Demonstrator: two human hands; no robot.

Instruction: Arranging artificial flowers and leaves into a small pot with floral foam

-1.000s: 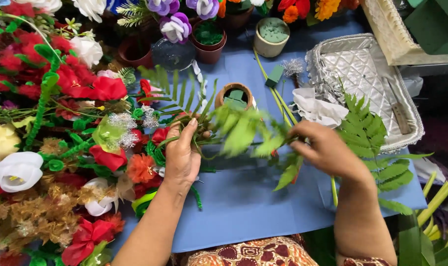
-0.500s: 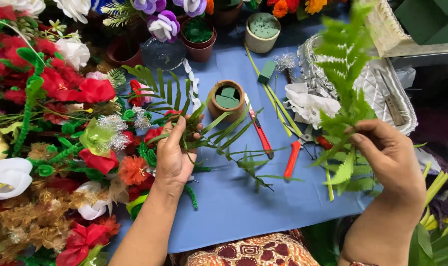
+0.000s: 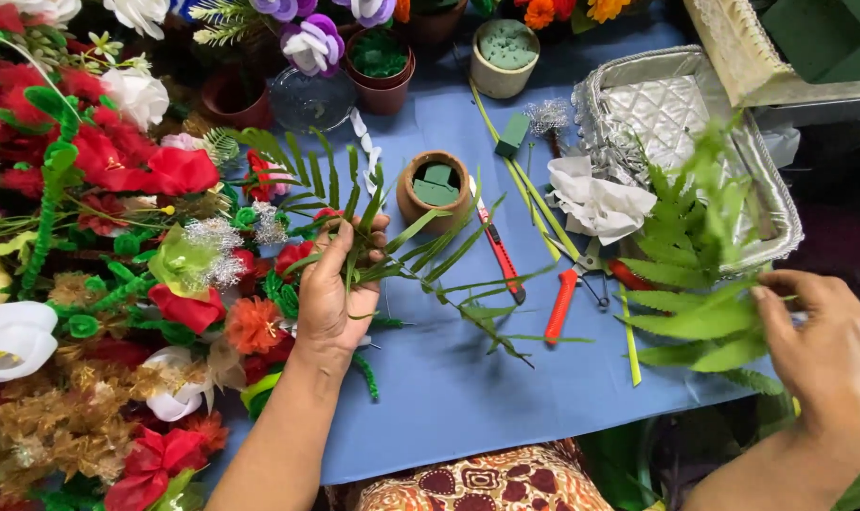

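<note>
My left hand (image 3: 337,284) grips a bunch of thin green grass-like stems (image 3: 449,274) that fan out to the right over the blue cloth (image 3: 449,397). My right hand (image 3: 823,345) is at the right edge, closed on green artificial fern leaves (image 3: 700,255) that stand up in front of the silver tray (image 3: 676,104). Between my hands lie red-handled cutters (image 3: 570,293) and a red utility knife (image 3: 499,251). A small brown pot with green foam (image 3: 433,189) stands just beyond my left hand.
A heap of artificial flowers (image 3: 98,265), red, white, orange and gold, fills the left side. Several pots (image 3: 505,52) stand along the back. Crumpled white paper (image 3: 595,203) lies by the tray. A patterned cloth (image 3: 477,483) is at the near edge.
My right hand pulled away to the right with the fern leaves and lowered them. The left hand stayed on the grass stems, and the cutters and knife came into sight.
</note>
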